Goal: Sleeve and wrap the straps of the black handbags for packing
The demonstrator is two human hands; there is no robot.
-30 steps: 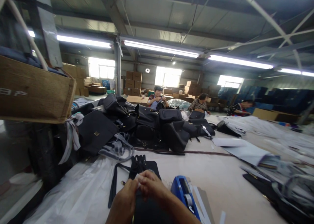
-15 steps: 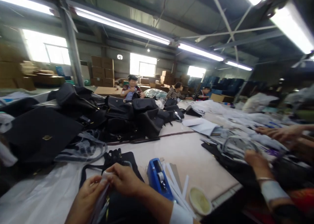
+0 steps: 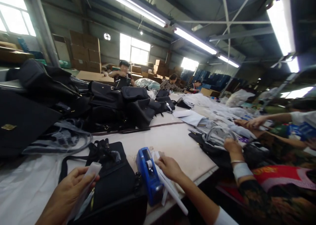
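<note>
My left hand (image 3: 70, 188) is closed around a folded, translucent white strip (image 3: 93, 169), above a black bag (image 3: 118, 185) that lies in front of me. Dark straps (image 3: 105, 149) are bunched at the bag's top edge. To the right of the bag stands a blue tape dispenser (image 3: 149, 177) with a small white roll in it. My right hand (image 3: 170, 167) is just beyond the dispenser, its fingers pinched at the upper end of some long white strips (image 3: 170, 190) on the table edge.
Several black bags (image 3: 138, 111) are piled at the left and back. Clear plastic (image 3: 66, 136) lies among them. On the right, a co-worker's hand (image 3: 233, 147) touches another black bag (image 3: 207, 149); other people work farther along the table (image 3: 170, 139).
My right hand has left the strip in my left hand and moved right to the white strips beside the dispenser. The view has turned slightly right.
</note>
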